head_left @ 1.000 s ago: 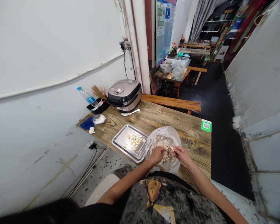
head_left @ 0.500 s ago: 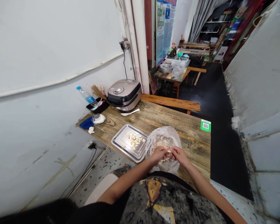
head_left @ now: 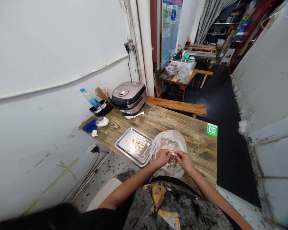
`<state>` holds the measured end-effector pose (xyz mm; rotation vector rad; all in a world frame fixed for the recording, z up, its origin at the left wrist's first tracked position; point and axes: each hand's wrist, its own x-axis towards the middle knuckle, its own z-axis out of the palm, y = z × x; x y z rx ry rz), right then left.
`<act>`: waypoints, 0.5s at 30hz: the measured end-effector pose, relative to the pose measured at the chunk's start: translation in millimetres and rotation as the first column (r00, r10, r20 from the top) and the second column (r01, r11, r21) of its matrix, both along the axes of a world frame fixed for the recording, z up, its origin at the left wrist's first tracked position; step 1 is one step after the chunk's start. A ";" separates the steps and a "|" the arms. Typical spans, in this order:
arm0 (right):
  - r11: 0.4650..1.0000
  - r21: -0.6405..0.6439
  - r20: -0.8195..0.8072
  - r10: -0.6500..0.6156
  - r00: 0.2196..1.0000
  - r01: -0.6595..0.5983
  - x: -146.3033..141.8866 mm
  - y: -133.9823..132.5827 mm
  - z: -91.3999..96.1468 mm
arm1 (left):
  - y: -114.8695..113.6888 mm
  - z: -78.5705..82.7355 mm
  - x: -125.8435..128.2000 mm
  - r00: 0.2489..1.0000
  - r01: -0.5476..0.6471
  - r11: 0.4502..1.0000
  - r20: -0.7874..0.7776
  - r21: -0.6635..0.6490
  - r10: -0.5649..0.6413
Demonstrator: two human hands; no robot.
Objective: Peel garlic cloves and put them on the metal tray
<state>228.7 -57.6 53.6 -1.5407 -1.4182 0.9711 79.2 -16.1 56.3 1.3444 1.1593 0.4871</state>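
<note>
Garlic clove [head_left: 173, 153], small and pale, is held at the fingertips of the left hand [head_left: 163, 157] and the right hand [head_left: 185, 160]; both hands are together, with their fingers pinched upon it. Its finer surface cannot be told, because it is partly hidden by the fingers. Directly under the hands, a bag [head_left: 180, 138] of thin, whitish, translucent plastic is spread open, with a soft, crumpled rim, and loose pale flakes [head_left: 168, 164] are contained inside. Just to the left of the left hand, a shallow rectangular tray [head_left: 125, 142] of shiny metal is placed, with rounded corners, and smooth ivory cloves [head_left: 138, 146] are scattered upon it. Beyond the hands, strong grain is seen on the brown wooden table [head_left: 158, 119]. Well beyond the left hand, a slender white knife [head_left: 134, 115] and a rounded, glossy rice cooker [head_left: 129, 95] are placed.
</note>
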 end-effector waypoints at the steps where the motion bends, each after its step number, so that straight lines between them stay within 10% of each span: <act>1: 1.000 0.003 0.012 -0.008 1.000 0.008 -0.2 0.0 0.0 | 0.6 0.2 -0.5 0.999 0.005 0.998 -0.042 0.068 -0.002; 9: 1.000 0.007 -0.040 -0.030 0.999 0.030 -5.8 0.0 3.4 | 2.9 12.7 -0.9 0.965 0.066 0.905 -0.257 0.420 0.048; 15: 0.970 -0.245 -0.477 -0.124 0.870 0.004 -9.4 1.1 1.1 | 4.1 13.1 1.1 0.986 -0.016 0.946 -0.150 0.323 0.068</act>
